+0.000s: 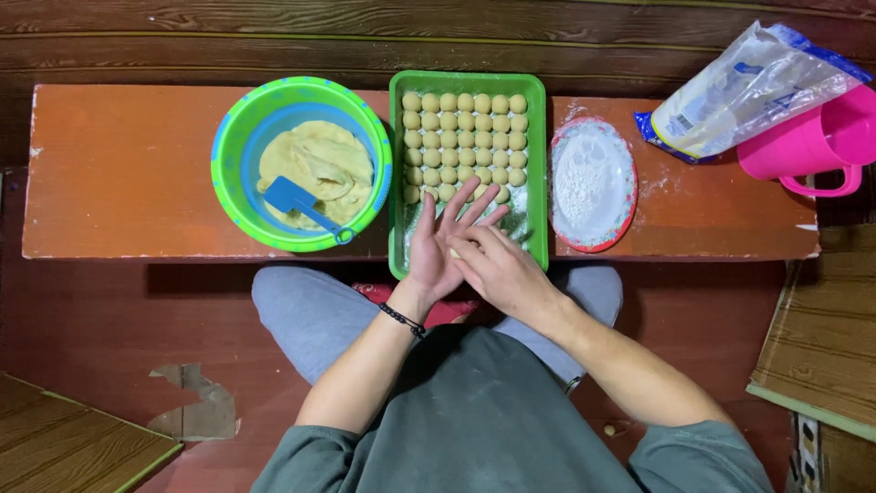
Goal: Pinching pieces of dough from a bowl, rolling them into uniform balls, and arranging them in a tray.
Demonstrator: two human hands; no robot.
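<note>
My left hand (443, 242) and my right hand (497, 265) are pressed palm to palm over the near end of a green tray (397, 246). A small piece of yellow dough (453, 253) peeks out between the palms. The left fingers are spread and point away from me; the right hand lies across them. Several rows of small dough balls (465, 137) fill the far part of the tray, whose floor is dusted with flour. A green and blue bowl (228, 173) of yellow dough (319, 160) with a blue spatula (292, 196) sits left of the tray.
A red-rimmed plate of white flour (593, 183) lies right of the tray. Farther right are a flour bag (744, 91) and a pink jug (812, 141). All rest on a low orange board (119, 173). Wooden panels lie at both lower corners.
</note>
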